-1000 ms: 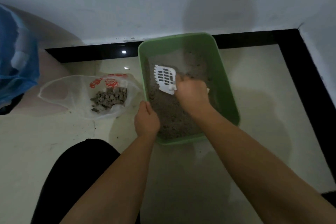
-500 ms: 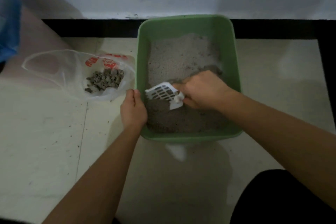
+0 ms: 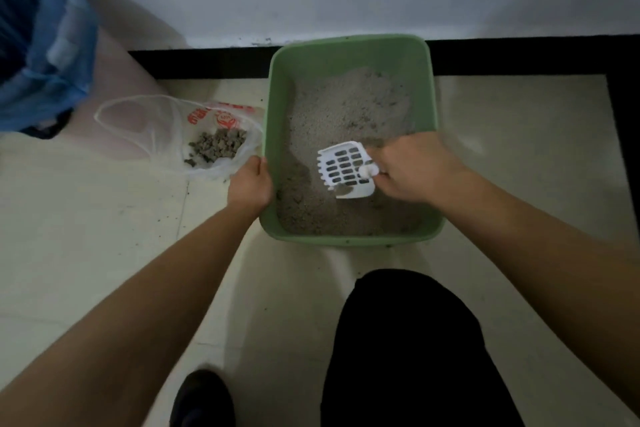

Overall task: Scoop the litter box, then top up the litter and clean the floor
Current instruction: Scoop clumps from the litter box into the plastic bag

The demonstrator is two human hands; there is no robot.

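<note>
A green litter box [image 3: 349,52] sits on the pale floor against the wall, holding grey litter [image 3: 343,107]. My right hand [image 3: 412,166] grips the handle of a white slotted scoop [image 3: 344,170], whose head hovers over the near half of the litter with a small dark clump at its lower edge. My left hand [image 3: 251,184] grips the box's left rim near the front corner. To the box's left lies a clear plastic bag [image 3: 152,125] with red print, with a pile of grey clumps [image 3: 218,146] in it.
A bin lined with a blue bag [image 3: 38,45] stands at the far left. A black strip [image 3: 519,55] runs along the foot of the wall. Dark specks dot the floor [image 3: 104,218] by the bag. My black-clad knee [image 3: 408,340] is in front of the box.
The scoop has moved from the box's left wall toward the middle of the near half, and now faces up. My left hand stays on the rim. The view has shifted.
</note>
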